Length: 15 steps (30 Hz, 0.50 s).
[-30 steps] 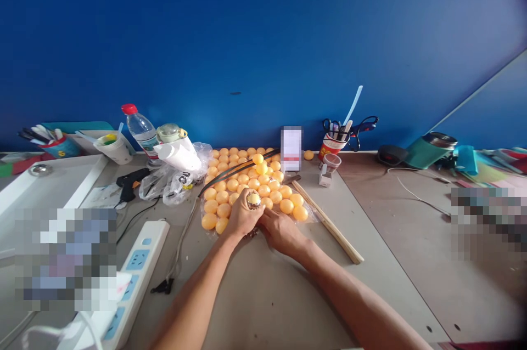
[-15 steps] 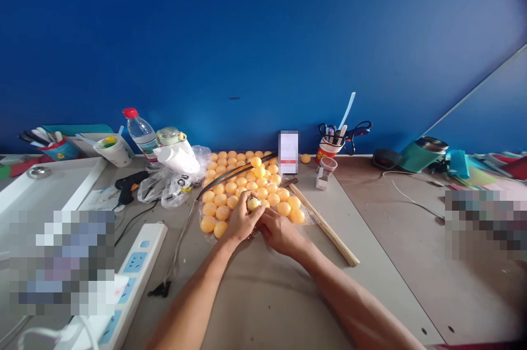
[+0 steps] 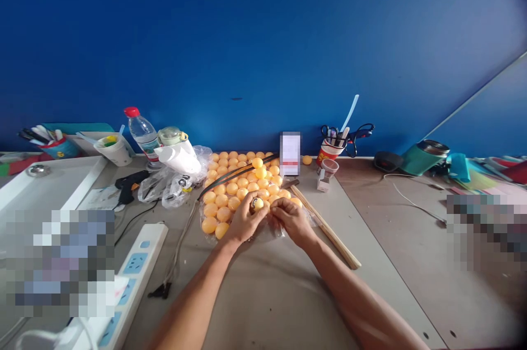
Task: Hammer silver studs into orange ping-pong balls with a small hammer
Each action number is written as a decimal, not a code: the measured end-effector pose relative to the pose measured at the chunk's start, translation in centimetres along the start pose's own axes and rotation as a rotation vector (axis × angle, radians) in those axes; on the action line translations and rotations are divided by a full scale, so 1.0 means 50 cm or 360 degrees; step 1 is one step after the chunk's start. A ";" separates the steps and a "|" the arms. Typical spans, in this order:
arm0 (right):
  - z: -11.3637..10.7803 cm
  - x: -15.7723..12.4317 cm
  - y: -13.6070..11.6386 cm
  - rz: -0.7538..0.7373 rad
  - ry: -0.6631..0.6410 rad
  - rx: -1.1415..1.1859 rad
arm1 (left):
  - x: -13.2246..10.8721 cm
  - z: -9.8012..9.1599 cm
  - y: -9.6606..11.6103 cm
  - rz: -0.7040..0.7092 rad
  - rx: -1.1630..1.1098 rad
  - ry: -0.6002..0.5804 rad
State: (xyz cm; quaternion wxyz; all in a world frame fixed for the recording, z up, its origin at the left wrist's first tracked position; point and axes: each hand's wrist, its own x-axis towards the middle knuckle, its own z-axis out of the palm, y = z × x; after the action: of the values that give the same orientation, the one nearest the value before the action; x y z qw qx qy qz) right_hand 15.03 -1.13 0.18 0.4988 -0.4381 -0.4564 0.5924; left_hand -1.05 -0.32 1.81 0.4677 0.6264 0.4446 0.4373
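Note:
My left hand [image 3: 242, 220] is closed around a small pale yellow ball [image 3: 259, 204] that shows a silvery, shiny edge on its left side. Close by on the right, my right hand [image 3: 293, 220] has its thumb and fingertips pinched together; what they hold, if anything, is too small to tell. Rows of orange table tennis balls [image 3: 223, 214] in clear plastic film lie under and beyond both hands. Some balls are hidden behind my fingers. Two loose orange balls [image 3: 261, 172] rest on top of the rows, beside a dark strip [image 3: 234, 174].
Wooden sticks [image 3: 325, 226] lie to the right. A phone [image 3: 290, 152] stands behind the balls, near a red cup of tools [image 3: 329, 150]. On the left are a power strip [image 3: 134, 262], a glue gun [image 3: 128, 185], a plastic bag [image 3: 175, 191] and a water bottle [image 3: 144, 136].
My right hand has moved right and slightly up, away from under the left hand, and its pinched fingertips now show. The left hand keeps the ball, shifted slightly right in view.

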 end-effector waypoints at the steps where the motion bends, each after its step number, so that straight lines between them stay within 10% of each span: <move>1: -0.001 0.000 -0.001 0.0020 -0.0012 0.0086 | 0.000 0.000 0.001 -0.0030 -0.0078 -0.0005; 15: -0.013 0.003 -0.018 0.0164 -0.0062 0.0683 | 0.011 0.008 -0.021 -0.0244 -0.0911 -0.0005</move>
State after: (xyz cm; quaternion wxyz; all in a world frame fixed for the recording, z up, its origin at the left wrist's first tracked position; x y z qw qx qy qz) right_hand 15.83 -0.84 0.90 0.5407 -0.3332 -0.3063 0.7091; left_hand -0.67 0.32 0.79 0.6576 0.4343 0.3485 0.5075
